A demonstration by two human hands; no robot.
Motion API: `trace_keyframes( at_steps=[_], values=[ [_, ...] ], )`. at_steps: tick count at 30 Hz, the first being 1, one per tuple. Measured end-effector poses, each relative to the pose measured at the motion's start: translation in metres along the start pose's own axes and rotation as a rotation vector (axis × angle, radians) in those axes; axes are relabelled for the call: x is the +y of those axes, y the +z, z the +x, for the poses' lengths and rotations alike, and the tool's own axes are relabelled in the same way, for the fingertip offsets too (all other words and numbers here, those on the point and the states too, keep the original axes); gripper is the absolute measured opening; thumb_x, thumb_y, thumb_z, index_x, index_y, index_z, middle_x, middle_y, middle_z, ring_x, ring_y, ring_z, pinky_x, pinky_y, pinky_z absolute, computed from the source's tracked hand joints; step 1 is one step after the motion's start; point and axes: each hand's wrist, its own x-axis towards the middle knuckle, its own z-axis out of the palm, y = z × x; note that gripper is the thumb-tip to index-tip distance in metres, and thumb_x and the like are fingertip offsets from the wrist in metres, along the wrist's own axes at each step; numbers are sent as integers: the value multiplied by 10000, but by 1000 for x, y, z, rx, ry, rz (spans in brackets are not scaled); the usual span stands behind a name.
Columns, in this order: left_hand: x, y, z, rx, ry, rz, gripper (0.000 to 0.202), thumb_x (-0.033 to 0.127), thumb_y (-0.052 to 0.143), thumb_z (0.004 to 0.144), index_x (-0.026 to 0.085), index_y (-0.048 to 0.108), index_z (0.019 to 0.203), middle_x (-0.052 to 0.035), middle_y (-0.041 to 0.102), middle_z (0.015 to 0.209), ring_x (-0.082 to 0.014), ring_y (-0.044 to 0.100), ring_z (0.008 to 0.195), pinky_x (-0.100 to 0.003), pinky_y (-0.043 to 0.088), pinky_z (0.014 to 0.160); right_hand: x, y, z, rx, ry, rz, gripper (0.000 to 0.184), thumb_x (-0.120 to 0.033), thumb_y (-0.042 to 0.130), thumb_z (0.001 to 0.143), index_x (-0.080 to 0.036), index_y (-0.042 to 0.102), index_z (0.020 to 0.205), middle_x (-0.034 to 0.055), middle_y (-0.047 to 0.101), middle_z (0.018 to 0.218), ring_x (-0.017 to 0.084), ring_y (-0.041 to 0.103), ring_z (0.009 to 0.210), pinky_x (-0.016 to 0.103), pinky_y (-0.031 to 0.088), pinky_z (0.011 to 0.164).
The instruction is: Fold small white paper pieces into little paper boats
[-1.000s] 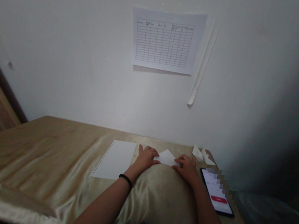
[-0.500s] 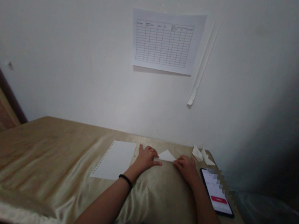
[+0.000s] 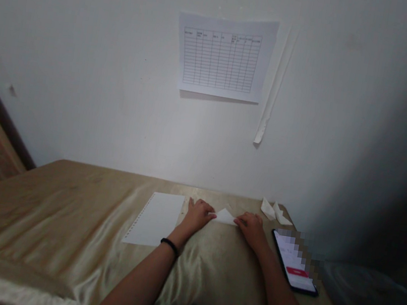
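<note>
1. A table draped in shiny gold satin cloth (image 3: 66,198) is filling the lower view. Near its far edge, a folded white paper with a triangular peak (image 3: 225,216) is sitting between two hands; clock directions are counting from it.
2. A rectangular white sheet printed with a grid (image 3: 220,63) is hanging on the wall, towards twelve o'clock.
3. A flat white loose-leaf page with punched holes (image 3: 155,219) is lying at nine o'clock, beyond the left hand.
4. A dark-edged phone with a lit screen (image 3: 295,268) is lying at four o'clock.
5. The bare left hand (image 3: 200,214), at nine o'clock, is pinching one end between thumb and forefinger; its outermost finger is spreading away.
6. The bare right hand (image 3: 252,227), at three o'clock, is pinching the opposite end, its other fingers curling.
7. The paper's peak is pointing to twelve. Steadying the fold well probably means keeping both pinches level, lining up edges and pressing lightly, since soft cloth may be yielding underneath.
8. Two small pointed white paper shapes (image 3: 282,214) are standing out between two and three o'clock.
</note>
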Motion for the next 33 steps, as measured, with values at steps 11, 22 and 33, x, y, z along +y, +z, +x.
trace_keyframes(
  at_steps=[11,22,33],
  values=[
    [2,3,2,-10,-37,25,179,332,636,915,269,771,1014,-66,755,1131,-290,558,1227,-707,53,1149,-1,11,6,27,69,-45,216,-307,553,938,-229,752,969,63,734,1071,228,621,1087,430,280,1087],
    [3,5,0,2,-25,53,145,307,641,903,253,751,981,-63,727,1147,-293,543,1225,-730,91,1134,-16,10,0,88,63,-210,226,-297,504,971,-255,725,986,57,730,1102,272,555,1163,626,62,1146],
    [-2,9,1,-147,139,16,322,236,484,996,383,713,1169,10,654,1376,-270,404,1407,-753,-4,1141,-21,13,-2,183,54,-263,160,-276,555,926,-270,684,1021,76,696,1054,281,524,1106,628,76,1135]
  ],
)
